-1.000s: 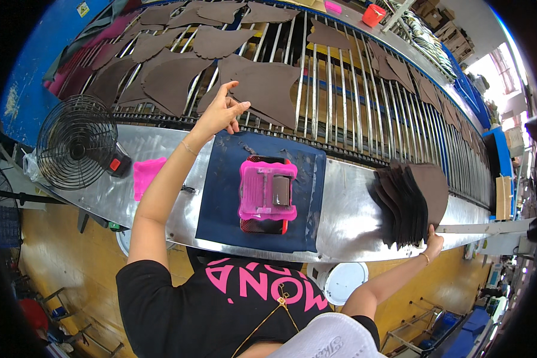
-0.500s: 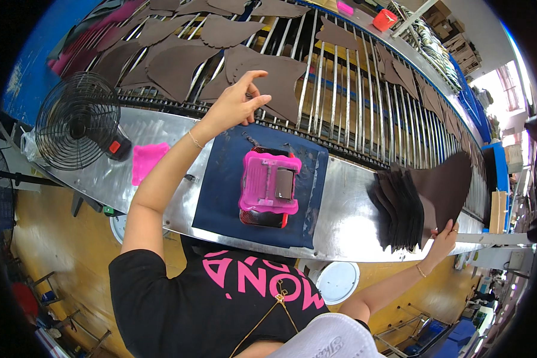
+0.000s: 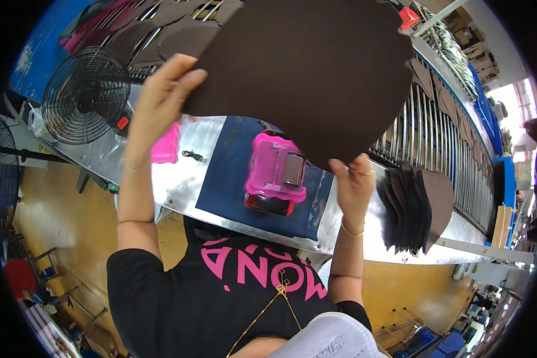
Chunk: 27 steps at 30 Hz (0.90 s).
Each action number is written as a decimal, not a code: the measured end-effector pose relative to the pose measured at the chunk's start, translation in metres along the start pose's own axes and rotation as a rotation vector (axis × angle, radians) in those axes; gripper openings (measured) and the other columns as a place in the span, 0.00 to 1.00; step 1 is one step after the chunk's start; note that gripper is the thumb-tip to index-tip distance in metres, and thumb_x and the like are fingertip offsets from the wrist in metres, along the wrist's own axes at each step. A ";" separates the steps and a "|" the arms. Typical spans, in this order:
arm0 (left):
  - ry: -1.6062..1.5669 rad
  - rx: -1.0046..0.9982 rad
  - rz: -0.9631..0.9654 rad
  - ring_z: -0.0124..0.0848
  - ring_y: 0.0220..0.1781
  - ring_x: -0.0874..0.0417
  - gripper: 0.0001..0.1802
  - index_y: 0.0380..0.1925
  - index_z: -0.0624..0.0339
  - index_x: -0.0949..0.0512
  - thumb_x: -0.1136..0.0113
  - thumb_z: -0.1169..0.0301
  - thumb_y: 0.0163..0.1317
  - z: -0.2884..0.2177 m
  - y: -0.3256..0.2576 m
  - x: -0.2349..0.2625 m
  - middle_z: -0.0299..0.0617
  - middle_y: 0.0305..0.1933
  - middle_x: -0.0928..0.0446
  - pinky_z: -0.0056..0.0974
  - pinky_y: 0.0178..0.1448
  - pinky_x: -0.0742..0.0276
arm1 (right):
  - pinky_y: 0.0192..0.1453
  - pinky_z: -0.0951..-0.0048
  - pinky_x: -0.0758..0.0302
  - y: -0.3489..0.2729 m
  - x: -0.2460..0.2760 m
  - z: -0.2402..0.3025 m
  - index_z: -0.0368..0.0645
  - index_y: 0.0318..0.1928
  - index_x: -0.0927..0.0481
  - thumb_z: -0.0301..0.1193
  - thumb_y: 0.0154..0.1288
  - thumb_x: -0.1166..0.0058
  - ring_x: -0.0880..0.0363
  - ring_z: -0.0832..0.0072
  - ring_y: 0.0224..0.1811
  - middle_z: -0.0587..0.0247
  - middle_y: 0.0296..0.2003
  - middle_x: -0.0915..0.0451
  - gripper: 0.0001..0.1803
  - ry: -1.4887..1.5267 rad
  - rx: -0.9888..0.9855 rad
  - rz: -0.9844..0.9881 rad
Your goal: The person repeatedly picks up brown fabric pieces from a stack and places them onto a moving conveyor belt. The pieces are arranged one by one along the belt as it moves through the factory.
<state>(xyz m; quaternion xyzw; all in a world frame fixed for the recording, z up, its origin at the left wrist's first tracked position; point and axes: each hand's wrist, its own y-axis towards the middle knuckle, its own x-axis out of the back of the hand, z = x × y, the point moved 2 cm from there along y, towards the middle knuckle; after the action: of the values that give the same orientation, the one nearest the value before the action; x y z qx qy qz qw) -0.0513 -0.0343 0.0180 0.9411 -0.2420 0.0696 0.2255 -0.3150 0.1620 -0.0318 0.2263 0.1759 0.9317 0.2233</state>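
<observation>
both hands hold one large dark brown sheet (image 3: 304,77) up close to the camera, above the metal table (image 3: 179,179). the left hand (image 3: 161,101) pinches its left edge, fingers curled over the rim with the thumb behind; the right hand (image 3: 353,185) has its grip closed on the lower right corner, fingertips folded onto the edge. the sheet hangs flat between them, lifted clear of the table and touching nothing else, and it hides much of the slatted rack (image 3: 435,125) behind. below it on the table lies a dark blue mat (image 3: 227,179) with a pink box-like tool (image 3: 274,173) resting on it, a small grey block on its top. to the right, near the right hand, a fanned stack of brown pieces (image 3: 414,206) sits on the table. a black wire fan (image 3: 83,95) stands at the left end, with a small pink pad (image 3: 166,146) beside it. more brown pieces (image 3: 179,30) lie on the rack further back. judging from this, the step in hand looks like carrying or inspecting a single sheet, held between stack and rack. any next move would call for keeping both grips even so the limp sheet does not fold or sag, and for steering it clear of the pink tool and the fan.
</observation>
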 end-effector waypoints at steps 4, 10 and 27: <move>0.193 0.025 -0.027 0.15 0.28 0.27 0.06 0.39 0.64 0.26 0.46 0.72 0.67 -0.011 -0.018 0.040 0.33 0.30 0.25 0.22 0.27 0.32 | 0.42 0.71 0.26 0.002 -0.029 0.000 0.40 0.36 0.17 0.20 0.51 0.36 0.22 0.67 0.39 0.59 0.33 0.18 0.10 -0.044 -0.003 0.117; 0.116 0.162 0.178 0.17 0.21 0.26 0.04 0.36 0.67 0.25 0.43 0.77 0.62 -0.008 -0.034 0.044 0.33 0.28 0.26 0.24 0.23 0.30 | 0.49 0.65 0.28 -0.009 -0.020 -0.018 0.43 0.35 0.15 0.21 0.46 0.34 0.22 0.60 0.42 0.60 0.35 0.17 0.12 -0.166 0.032 0.204; 0.399 -0.505 0.689 0.38 0.28 0.20 0.08 0.27 0.59 0.20 0.35 0.67 0.51 0.000 -0.020 -0.134 0.39 0.30 0.24 0.39 0.30 0.25 | 0.34 0.83 0.32 -0.118 0.148 -0.042 0.35 0.27 0.22 0.22 0.59 0.39 0.29 0.83 0.27 0.72 0.23 0.24 0.07 -0.216 -0.294 -0.495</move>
<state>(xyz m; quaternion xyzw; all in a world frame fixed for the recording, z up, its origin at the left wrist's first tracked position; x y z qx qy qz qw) -0.1585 0.0379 -0.0213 0.6899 -0.5018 0.2587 0.4531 -0.4144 0.3242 -0.0670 0.2394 0.0642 0.8351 0.4912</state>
